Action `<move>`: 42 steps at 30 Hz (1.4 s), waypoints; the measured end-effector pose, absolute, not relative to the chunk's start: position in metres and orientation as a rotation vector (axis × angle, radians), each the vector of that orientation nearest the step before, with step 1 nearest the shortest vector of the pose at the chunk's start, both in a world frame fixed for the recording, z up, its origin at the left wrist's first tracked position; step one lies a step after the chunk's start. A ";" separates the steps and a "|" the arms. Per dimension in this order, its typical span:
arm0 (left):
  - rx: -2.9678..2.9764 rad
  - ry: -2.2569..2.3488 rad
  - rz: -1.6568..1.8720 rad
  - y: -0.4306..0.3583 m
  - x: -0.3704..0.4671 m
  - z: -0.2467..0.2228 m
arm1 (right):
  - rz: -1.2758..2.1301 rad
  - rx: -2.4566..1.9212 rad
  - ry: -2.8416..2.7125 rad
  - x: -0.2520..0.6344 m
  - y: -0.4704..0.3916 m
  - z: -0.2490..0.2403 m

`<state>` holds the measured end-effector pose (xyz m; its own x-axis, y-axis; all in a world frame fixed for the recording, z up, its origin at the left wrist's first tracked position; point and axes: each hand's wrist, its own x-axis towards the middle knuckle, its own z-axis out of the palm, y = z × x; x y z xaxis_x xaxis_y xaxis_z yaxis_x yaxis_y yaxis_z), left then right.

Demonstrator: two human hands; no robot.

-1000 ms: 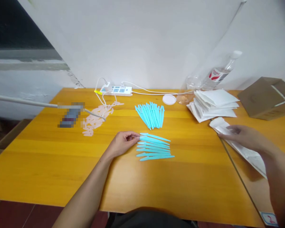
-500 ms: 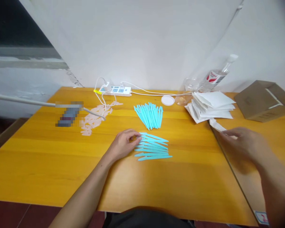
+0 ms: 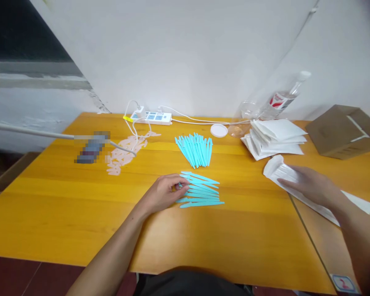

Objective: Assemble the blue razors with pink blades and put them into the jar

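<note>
Slim turquoise razors [image 3: 203, 191], tapered like eyebrow razors, lie in a loose row on the table in front of me. My left hand [image 3: 169, 191] is over their left ends, thumb and fingertips pinched together on a razor there. Farther back, a fanned pile of the same razors [image 3: 195, 150] rests on the wood. On the right, my right hand [image 3: 308, 185] grips a long white padded envelope [image 3: 277, 166] across its width, thumb on the near side. That hand and forearm cover part of the envelope, which lies slanted across the table seam.
Behind my right hand are stacked white envelopes [image 3: 276, 137], a cardboard box [image 3: 342, 131] and a bottle [image 3: 282, 100]. A round white lid [image 3: 218, 130] and a power strip [image 3: 156, 118] sit by the wall. Small pink pieces [image 3: 123, 154] and a cable [image 3: 49, 132] are at left.
The white envelope has come away from beside the stack and now lies stretched out toward me under my right hand. My left hand has shifted slightly right and nearer along the razor row.
</note>
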<state>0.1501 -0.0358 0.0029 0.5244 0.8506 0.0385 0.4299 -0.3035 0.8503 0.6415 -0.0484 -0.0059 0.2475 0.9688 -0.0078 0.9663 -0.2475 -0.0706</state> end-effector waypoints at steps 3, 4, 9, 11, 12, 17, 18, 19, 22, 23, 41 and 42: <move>1.827 1.054 0.648 -0.044 0.165 0.011 | 0.325 -2.400 -1.884 0.622 -0.058 0.009; 1.751 1.063 0.669 -0.048 0.174 0.014 | 0.354 -2.302 -1.921 0.611 -0.062 0.014; 1.388 1.056 0.679 -0.063 0.237 0.018 | 0.513 -1.569 -2.301 0.537 -0.087 0.038; 1.412 1.068 0.677 -0.062 0.258 0.017 | 0.516 -1.466 -2.321 0.509 -0.096 0.041; 1.426 1.071 0.695 -0.061 0.266 0.017 | 0.475 -1.468 -2.321 0.497 -0.100 0.039; 1.375 0.951 0.692 -0.046 0.266 0.017 | 0.181 -1.612 -2.259 0.476 -0.099 0.017; 1.411 0.968 0.667 -0.044 0.258 0.016 | 0.214 -1.593 -2.283 0.481 -0.096 0.013; 1.489 1.013 0.657 -0.042 0.247 0.014 | 0.258 -1.567 -2.311 0.487 -0.092 0.009; 1.983 1.074 0.639 -0.040 0.209 0.006 | 0.316 -1.582 -2.352 0.512 -0.082 0.003; 2.182 1.002 0.586 -0.040 0.198 0.003 | 0.312 -1.626 -2.346 0.518 -0.080 0.001; 2.749 0.731 0.245 -0.018 0.190 -0.004 | 0.332 -1.641 -2.289 0.518 -0.086 -0.016; 2.736 0.734 0.217 -0.018 0.192 -0.002 | 0.333 -1.638 -2.291 0.518 -0.087 -0.017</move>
